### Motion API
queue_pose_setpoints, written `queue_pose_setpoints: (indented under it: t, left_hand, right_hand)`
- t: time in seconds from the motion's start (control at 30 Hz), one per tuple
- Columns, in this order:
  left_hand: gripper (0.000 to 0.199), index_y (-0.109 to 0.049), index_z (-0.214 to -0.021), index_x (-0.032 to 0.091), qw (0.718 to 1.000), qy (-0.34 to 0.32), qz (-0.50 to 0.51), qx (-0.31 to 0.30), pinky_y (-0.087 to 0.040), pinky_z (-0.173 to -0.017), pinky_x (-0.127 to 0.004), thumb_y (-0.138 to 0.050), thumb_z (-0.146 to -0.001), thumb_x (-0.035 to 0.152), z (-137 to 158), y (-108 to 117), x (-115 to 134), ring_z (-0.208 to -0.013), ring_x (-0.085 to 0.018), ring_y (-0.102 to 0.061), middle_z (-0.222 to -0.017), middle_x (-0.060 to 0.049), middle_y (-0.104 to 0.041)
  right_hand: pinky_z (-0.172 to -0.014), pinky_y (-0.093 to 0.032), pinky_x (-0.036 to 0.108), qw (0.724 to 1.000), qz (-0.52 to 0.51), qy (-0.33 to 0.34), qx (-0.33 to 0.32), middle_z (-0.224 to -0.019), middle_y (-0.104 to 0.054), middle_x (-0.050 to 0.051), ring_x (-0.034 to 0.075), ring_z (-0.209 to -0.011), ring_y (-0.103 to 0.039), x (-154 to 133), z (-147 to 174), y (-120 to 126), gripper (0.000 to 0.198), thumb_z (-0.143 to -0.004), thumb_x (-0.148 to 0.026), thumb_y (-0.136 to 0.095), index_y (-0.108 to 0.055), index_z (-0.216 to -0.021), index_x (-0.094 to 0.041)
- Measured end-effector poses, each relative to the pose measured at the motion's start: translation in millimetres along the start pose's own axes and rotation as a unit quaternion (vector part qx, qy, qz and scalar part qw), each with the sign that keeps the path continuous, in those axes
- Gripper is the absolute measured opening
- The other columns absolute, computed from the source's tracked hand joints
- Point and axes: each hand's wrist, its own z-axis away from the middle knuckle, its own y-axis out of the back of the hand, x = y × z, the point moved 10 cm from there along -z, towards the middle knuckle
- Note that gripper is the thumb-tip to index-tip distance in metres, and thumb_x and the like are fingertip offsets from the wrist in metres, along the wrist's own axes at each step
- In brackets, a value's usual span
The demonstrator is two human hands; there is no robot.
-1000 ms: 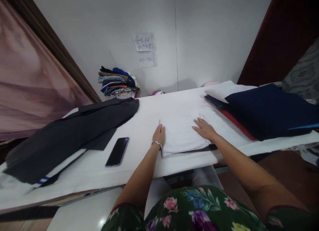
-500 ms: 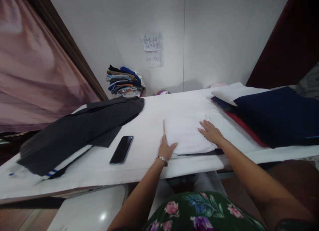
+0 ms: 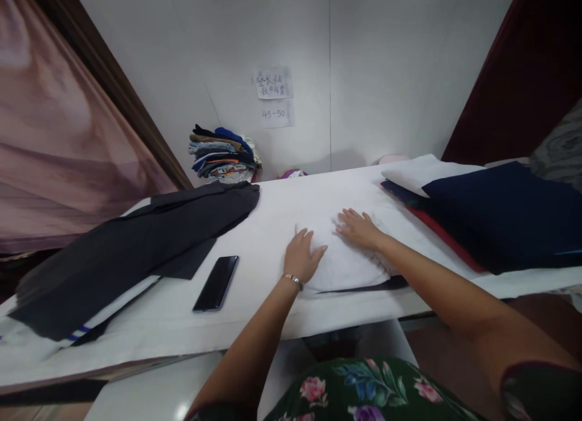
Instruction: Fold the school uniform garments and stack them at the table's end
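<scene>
A folded white garment [image 3: 345, 266] lies on the white-covered table in front of me, with a strip of dark cloth showing under its near edge. My left hand [image 3: 303, 255] rests on its left side, fingers apart, a silver bracelet at the wrist. Flat on the upper part of the garment is my right hand [image 3: 359, 229], its fingers spread. Neither hand grips anything.
Dark grey clothes [image 3: 136, 239] lie spread at the left, with a black phone [image 3: 216, 283] beside them. Navy, red and white clothes [image 3: 495, 218] are heaped at the right. A stack of folded clothes [image 3: 222, 153] stands against the wall behind the table [image 3: 268, 233].
My right hand has slid left across the white garment. My left hand has moved up from its left edge onto the top. The view has shifted slightly.
</scene>
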Motion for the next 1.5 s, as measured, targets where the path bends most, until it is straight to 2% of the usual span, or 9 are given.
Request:
queue_pose_setpoints:
  t: [0.1,0.23,0.47,0.67,0.97,1.07,1.13,1.27,1.5]
  left_hand:
    - [0.061,-0.045,-0.134,0.017,0.997,-0.024,-0.039,-0.059,-0.02,-0.112,-0.046,-0.043,-0.087,0.056,-24,-30,12,-0.138,-0.027,-0.025,-0.149,-0.012,-0.032]
    - [0.067,-0.039,-0.139,0.016,0.992,-0.002,-0.05,-0.116,-0.017,-0.112,-0.05,-0.032,-0.089,0.06,-30,-61,3,-0.139,-0.027,-0.023,-0.149,-0.011,-0.032]
    - [0.067,-0.039,-0.139,0.017,0.992,0.003,-0.057,-0.112,-0.017,-0.112,-0.05,-0.029,-0.089,0.061,-26,-65,-3,-0.138,-0.026,-0.024,-0.148,-0.01,-0.035]
    - [0.066,-0.039,-0.138,0.018,0.994,0.004,-0.048,-0.101,-0.015,-0.113,-0.049,-0.029,-0.089,0.061,-26,-66,-4,-0.138,-0.026,-0.024,-0.148,-0.01,-0.036]
    - [0.062,-0.043,-0.136,0.019,0.995,0.014,-0.026,-0.098,-0.014,-0.113,-0.049,-0.035,-0.088,0.058,-26,-63,-4,-0.138,-0.026,-0.025,-0.147,-0.011,-0.037]
    - [0.062,-0.043,-0.136,0.02,0.995,0.015,-0.027,-0.098,-0.014,-0.113,-0.048,-0.034,-0.088,0.059,-27,-62,-4,-0.138,-0.025,-0.025,-0.148,-0.011,-0.036]
    - [0.063,-0.042,-0.136,0.02,0.995,0.014,-0.03,-0.098,-0.015,-0.113,-0.048,-0.034,-0.088,0.059,-27,-61,-4,-0.138,-0.025,-0.025,-0.148,-0.01,-0.036]
    - [0.062,-0.043,-0.136,0.019,0.994,0.014,-0.033,-0.102,-0.015,-0.112,-0.049,-0.034,-0.088,0.058,-27,-61,-3,-0.138,-0.026,-0.025,-0.147,-0.011,-0.037]
    - [0.06,-0.042,-0.137,0.023,0.994,0.025,0.005,-0.108,-0.014,-0.112,-0.052,-0.039,-0.088,0.057,-28,-57,-5,-0.14,-0.025,-0.021,-0.15,-0.008,-0.032]
  right_hand:
    - [-0.11,-0.012,0.055,0.999,0.01,0.031,-0.036,-0.153,-0.024,0.009,0.027,-0.141,-0.015,-8,-28,-17,0.064,-0.091,-0.059,-0.029,-0.034,-0.143,-0.022]
    - [-0.111,-0.013,0.051,0.996,0.005,0.014,-0.084,-0.15,-0.031,0.007,0.025,-0.14,-0.021,7,-40,-45,0.062,-0.091,-0.059,-0.022,-0.041,-0.139,-0.025]
    - [-0.11,-0.014,0.053,0.995,0.012,0.02,-0.094,-0.148,-0.035,0.007,0.027,-0.139,-0.023,17,-42,-46,0.065,-0.09,-0.062,-0.022,-0.048,-0.134,-0.023]
    - [-0.109,-0.013,0.059,0.997,0.007,-0.065,-0.043,-0.149,-0.033,-0.001,0.028,-0.139,-0.02,63,-39,-38,0.055,-0.092,-0.056,-0.024,-0.046,-0.135,-0.03]
    - [-0.111,-0.014,0.056,0.995,-0.067,-0.061,-0.035,-0.146,-0.038,-0.002,0.026,-0.139,-0.023,67,-40,-31,0.052,-0.092,-0.054,-0.028,-0.049,-0.133,-0.03]
    - [-0.114,-0.019,0.043,0.988,-0.128,-0.083,0.007,-0.149,-0.034,0.001,0.021,-0.141,-0.019,87,-25,-18,0.058,-0.094,-0.054,-0.024,-0.045,-0.137,-0.023]
    - [-0.115,-0.018,0.038,0.976,-0.182,-0.112,0.035,-0.151,-0.03,0.003,0.021,-0.141,-0.018,106,-5,-14,0.062,-0.09,-0.059,-0.032,-0.045,-0.138,-0.02]
    - [-0.114,-0.021,0.039,0.939,-0.297,-0.162,0.059,-0.147,-0.037,0.005,0.023,-0.136,-0.032,133,44,-23,0.066,-0.083,-0.061,-0.047,-0.048,-0.135,-0.02]
    - [-0.111,-0.028,0.043,0.869,-0.426,-0.223,0.116,-0.138,-0.05,0.004,0.025,-0.129,-0.043,133,108,-26,0.06,-0.082,-0.049,-0.057,-0.05,-0.134,-0.02]
